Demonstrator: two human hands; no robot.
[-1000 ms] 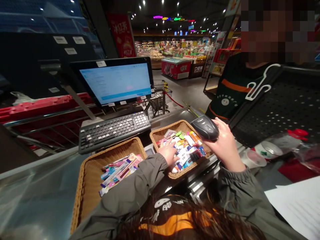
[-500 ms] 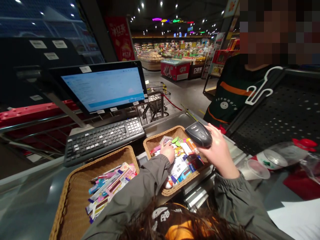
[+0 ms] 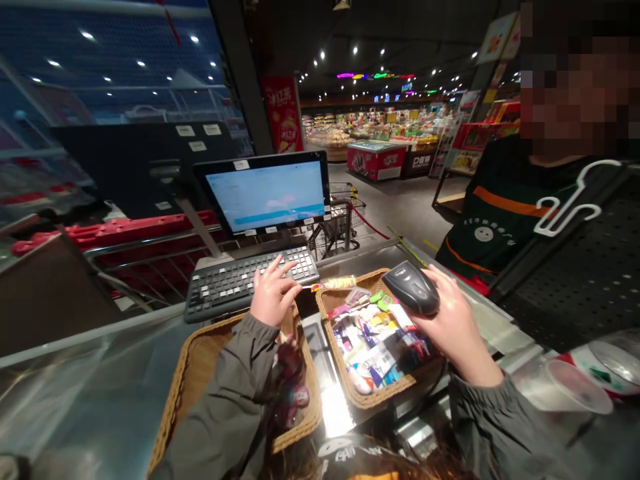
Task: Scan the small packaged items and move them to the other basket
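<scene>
My right hand [image 3: 453,323] is wrapped around a black barcode scanner [image 3: 411,287], held over the right edge of a wicker basket [image 3: 345,387] full of small colourful packets [image 3: 380,333]. At the front edge of the black keyboard [image 3: 225,287], my left hand [image 3: 273,293] has its fingers partly spread. A thin white stick runs from near its thumb to a yellow-wrapped item [image 3: 337,283], which lies level above the packet basket's far left corner. Below that hand is a second wicker basket [image 3: 187,360]. My left sleeve covers much of its contents.
Behind the keyboard stands a monitor [image 3: 270,197] with a lit screen. A person in a dark green apron [image 3: 493,227] is across the counter at right, near a white hanger [image 3: 565,203]. A clear plastic cup [image 3: 575,387] sits at the right.
My left hand has left the packet basket and moved left to the keyboard's edge, with the yellow-wrapped stick item now at its fingers. The scanner stays in my right hand. The view has shifted.
</scene>
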